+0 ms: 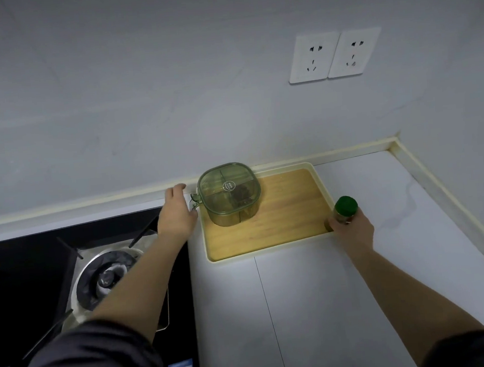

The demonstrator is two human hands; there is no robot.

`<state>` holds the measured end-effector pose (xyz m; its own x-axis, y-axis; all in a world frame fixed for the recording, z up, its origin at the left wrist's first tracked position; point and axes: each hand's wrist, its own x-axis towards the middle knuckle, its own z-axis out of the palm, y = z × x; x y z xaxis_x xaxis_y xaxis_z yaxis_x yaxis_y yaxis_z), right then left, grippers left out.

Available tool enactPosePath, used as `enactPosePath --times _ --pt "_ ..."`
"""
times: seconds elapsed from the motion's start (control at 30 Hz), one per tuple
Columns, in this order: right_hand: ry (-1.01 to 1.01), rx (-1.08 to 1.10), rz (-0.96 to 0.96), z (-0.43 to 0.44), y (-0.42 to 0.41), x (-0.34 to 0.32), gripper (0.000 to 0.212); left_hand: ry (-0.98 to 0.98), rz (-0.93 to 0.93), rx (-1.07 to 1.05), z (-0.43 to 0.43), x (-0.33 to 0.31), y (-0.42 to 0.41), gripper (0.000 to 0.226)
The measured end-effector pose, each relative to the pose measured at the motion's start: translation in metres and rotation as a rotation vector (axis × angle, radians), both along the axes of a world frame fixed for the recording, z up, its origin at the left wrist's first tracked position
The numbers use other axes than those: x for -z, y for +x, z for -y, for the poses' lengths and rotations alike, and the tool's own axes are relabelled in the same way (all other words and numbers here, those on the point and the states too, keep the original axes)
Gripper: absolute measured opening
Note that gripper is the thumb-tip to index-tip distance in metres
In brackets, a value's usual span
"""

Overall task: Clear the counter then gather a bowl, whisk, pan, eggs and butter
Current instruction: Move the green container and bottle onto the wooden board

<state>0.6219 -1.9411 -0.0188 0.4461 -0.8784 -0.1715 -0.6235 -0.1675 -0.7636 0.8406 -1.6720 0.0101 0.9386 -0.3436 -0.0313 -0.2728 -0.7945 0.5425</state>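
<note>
A wooden tray (285, 226) with a cream rim lies on the grey counter against the back wall. On its back left corner stands a green see-through spice box (230, 193) with a lid and a small side handle. My left hand (177, 212) reaches beside that handle, fingers relaxed, at the tray's left edge; whether it touches the box is unclear. My right hand (351, 228) grips a small spice jar with a green cap (345, 209) at the tray's right edge.
A black gas hob with a burner (105, 277) sits at the left, under my left forearm. Two wall sockets (335, 55) are above the tray. The counter (319, 308) runs to a raised cream edge strip (448, 209) at the right.
</note>
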Motion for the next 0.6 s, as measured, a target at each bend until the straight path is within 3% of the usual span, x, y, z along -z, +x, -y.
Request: enactPosePath --times 0.07,0.2,0.6 --pt "-0.008 -0.007 0.001 0.001 0.000 0.001 0.034 0.081 -0.026 0.105 0.007 -0.001 0.018 0.060" --pt "-0.016 -0.018 -0.015 0.004 0.001 0.003 0.034 0.214 -0.027 0.235 0.013 0.004 0.041 0.053" --pt "-0.041 -0.033 -0.040 0.004 0.001 0.004 0.032 0.300 0.027 0.242 0.005 0.011 0.071 0.052"
